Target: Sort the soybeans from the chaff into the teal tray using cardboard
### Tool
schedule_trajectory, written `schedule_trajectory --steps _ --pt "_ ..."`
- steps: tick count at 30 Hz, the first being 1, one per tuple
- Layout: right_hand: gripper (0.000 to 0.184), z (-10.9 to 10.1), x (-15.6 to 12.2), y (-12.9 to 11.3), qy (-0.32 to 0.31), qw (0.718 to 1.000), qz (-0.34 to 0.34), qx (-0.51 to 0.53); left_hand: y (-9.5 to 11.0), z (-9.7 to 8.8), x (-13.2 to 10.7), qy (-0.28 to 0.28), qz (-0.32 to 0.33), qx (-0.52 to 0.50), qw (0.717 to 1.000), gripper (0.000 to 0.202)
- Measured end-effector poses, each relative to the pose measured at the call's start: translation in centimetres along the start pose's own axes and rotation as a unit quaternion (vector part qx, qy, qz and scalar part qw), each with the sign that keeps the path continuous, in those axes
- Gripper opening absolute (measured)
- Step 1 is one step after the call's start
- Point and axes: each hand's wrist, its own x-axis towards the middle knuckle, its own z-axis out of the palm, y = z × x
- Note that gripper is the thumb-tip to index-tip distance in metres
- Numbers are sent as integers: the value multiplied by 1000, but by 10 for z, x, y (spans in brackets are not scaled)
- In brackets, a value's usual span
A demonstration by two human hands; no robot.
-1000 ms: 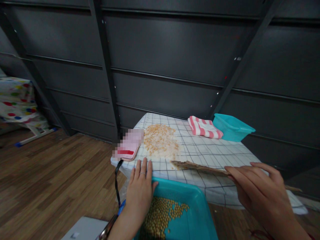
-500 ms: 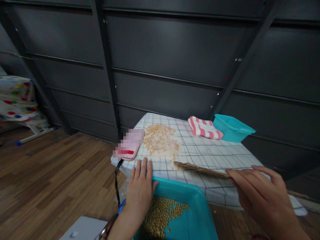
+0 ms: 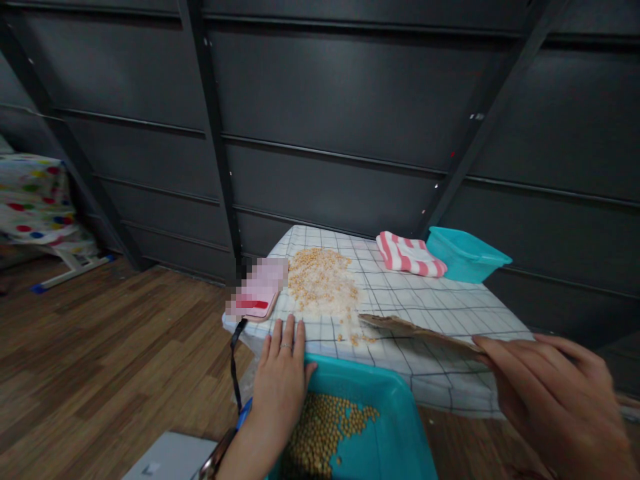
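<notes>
1. Taking the pile of soybeans mixed with fine white grains [image 3: 323, 283] as the clock's centre, the pile is lying on the checked tablecloth [image 3: 430, 300].
2. At 4 o'clock, the right hand [image 3: 555, 397] is gripping a torn brown cardboard strip [image 3: 420, 331] between thumb and fingers; the strip's far end is pointing back toward the pile.
3. At 5 o'clock, a few stray soybeans [image 3: 355, 340] are lying between the pile and the near table edge, just beside the strip.
4. At 7 o'clock, the left hand [image 3: 279, 379] is grasping nothing: its fingers are lying extended on the cloth, its thumb resting at the basin's rim.
5. Between 5 and 6 o'clock, the teal basin [image 3: 395, 433] is holding greenish-yellow soybeans [image 3: 320, 433], mostly on its left.
6. At 9 o'clock, a partly blurred pink flat case [image 3: 261, 283] is lying near the pile.
7. Between 2 and 3 o'clock, a pink-and-white striped towel [image 3: 411, 255] is lying folded beside a smaller teal tub [image 3: 463, 260].
</notes>
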Motion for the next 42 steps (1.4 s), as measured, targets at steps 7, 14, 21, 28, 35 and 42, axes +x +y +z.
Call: schedule_trajectory --steps 7,14,21,28,35,42 --pt "21 -8 -15 15 -18 999 -37 -11 2 4 2 7 -7 1 1000 53" --pt "22 -9 -15 15 -20 999 -33 11 2 6 2 4 -5 -11 1000 56" --pt "25 -7 -36 23 -22 998 -33 42 2 7 1 -4 -2 -26 1000 55" --pt "28 -8 -35 18 -15 996 -24 79 2 4 2 -5 -13 -36 999 53" --pt "26 -14 -33 13 3 995 -25 98 1 5 3 -5 -6 -24 1000 54" --pt "20 -8 -12 9 15 998 -30 45 1 7 0 8 -5 -17 1000 52"
